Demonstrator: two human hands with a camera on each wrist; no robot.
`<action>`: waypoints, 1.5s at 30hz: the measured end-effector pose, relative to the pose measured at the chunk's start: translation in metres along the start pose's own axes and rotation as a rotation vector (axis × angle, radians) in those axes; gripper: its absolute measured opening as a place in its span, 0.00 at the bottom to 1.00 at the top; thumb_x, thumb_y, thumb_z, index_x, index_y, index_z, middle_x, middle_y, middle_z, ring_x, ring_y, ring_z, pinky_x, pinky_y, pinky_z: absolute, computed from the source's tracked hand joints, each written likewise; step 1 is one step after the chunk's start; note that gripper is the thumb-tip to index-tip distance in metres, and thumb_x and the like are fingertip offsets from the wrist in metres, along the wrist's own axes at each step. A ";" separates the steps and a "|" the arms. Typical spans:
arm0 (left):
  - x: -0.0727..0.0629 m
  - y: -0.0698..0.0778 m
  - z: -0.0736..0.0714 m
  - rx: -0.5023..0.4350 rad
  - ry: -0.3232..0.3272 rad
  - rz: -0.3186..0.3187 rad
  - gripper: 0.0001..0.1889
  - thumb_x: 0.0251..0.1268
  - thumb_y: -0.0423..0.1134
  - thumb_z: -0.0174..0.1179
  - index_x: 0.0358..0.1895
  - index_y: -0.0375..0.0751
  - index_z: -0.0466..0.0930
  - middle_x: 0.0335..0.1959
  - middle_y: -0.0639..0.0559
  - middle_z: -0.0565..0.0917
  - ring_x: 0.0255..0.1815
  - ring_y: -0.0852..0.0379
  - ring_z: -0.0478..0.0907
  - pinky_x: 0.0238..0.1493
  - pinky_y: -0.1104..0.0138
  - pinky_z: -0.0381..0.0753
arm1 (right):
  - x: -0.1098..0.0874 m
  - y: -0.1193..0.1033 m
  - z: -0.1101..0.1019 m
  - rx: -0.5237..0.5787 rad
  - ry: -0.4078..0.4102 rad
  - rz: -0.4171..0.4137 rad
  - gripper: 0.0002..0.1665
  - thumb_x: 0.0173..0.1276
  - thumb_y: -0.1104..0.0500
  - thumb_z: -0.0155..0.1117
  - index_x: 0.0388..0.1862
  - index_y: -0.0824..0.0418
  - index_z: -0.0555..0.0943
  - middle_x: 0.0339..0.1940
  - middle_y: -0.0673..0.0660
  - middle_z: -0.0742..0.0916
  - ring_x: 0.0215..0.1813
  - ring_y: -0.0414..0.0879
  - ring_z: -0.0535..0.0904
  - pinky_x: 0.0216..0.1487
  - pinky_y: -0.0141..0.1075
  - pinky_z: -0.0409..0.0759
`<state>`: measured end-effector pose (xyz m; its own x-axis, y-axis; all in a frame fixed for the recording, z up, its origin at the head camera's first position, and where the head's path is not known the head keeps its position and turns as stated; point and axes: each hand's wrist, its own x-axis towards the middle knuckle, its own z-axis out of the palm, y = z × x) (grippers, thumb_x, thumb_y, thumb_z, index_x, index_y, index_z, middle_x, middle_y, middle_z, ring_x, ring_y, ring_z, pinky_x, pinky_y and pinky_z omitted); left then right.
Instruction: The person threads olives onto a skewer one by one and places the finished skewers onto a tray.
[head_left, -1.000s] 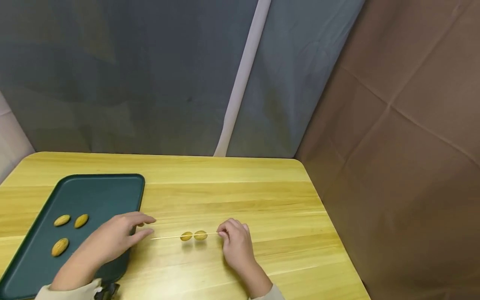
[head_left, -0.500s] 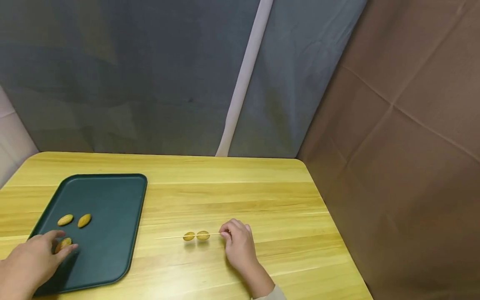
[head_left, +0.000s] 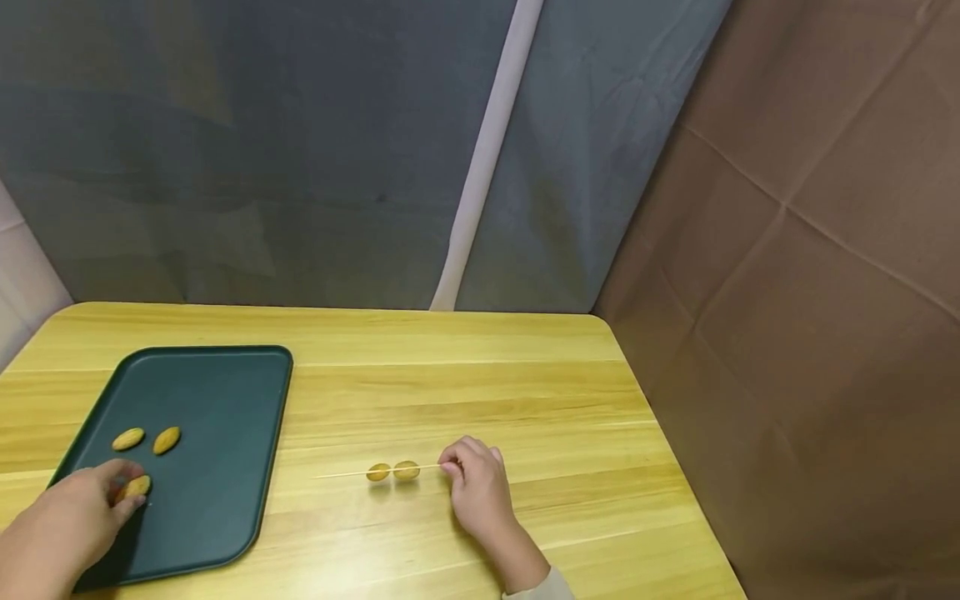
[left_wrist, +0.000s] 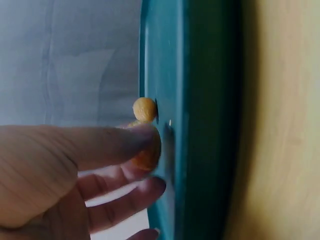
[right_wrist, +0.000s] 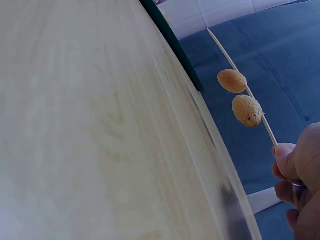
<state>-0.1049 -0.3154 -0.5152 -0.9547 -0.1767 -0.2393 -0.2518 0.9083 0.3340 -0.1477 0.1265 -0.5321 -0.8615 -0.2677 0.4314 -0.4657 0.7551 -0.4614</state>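
My left hand [head_left: 78, 512] pinches a brown, pitted almond [head_left: 133, 488] between thumb and fingers, over the near left part of the dark green tray [head_left: 225, 546]. The left wrist view has this almond [left_wrist: 148, 156] partly hidden by the thumb, close to the tray surface. Two more almonds, a left one [head_left: 128, 438] and a right one [head_left: 167, 440], lie farther back on the tray. My right hand [head_left: 478, 492] grips one end of a thin wooden skewer [right_wrist: 270, 131] above the table. Two almonds, one [right_wrist: 232, 80] nearer the pointed tip and one [right_wrist: 247, 110] nearer the hand, are on it.
The wooden table [head_left: 450, 383] extends under both hands, with the tray at its left side. Grey cloth [head_left: 300, 167] hangs behind the table, and brown cloth [head_left: 810, 333] hangs along the right.
My left hand has moved left from the skewer's tip to the tray, and its fingers have closed on the nearest almond. The right hand and skewer have barely moved.
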 end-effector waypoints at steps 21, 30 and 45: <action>-0.014 0.077 0.027 -0.335 0.361 0.626 0.24 0.38 0.28 0.81 0.41 0.51 0.84 0.33 0.65 0.73 0.31 0.69 0.67 0.24 0.71 0.72 | -0.002 -0.002 -0.001 0.017 -0.009 0.020 0.03 0.65 0.58 0.70 0.34 0.51 0.82 0.34 0.41 0.84 0.39 0.36 0.79 0.42 0.32 0.68; -0.011 0.108 0.033 -0.409 0.304 0.688 0.21 0.44 0.28 0.80 0.41 0.51 0.83 0.33 0.67 0.75 0.30 0.70 0.70 0.26 0.71 0.75 | 0.002 0.002 -0.004 0.047 0.031 0.010 0.04 0.63 0.58 0.70 0.33 0.52 0.82 0.34 0.42 0.85 0.40 0.37 0.81 0.43 0.33 0.69; -0.005 0.125 0.039 -0.518 0.237 0.725 0.21 0.49 0.25 0.77 0.43 0.51 0.84 0.40 0.61 0.80 0.35 0.69 0.76 0.29 0.70 0.82 | 0.004 0.013 -0.013 0.060 0.029 0.027 0.05 0.63 0.60 0.71 0.33 0.52 0.82 0.34 0.42 0.85 0.39 0.38 0.81 0.42 0.35 0.69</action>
<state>-0.1251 -0.1863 -0.5078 -0.8997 0.2443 0.3618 0.4357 0.5537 0.7096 -0.1542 0.1431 -0.5263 -0.8682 -0.2292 0.4401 -0.4542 0.7243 -0.5187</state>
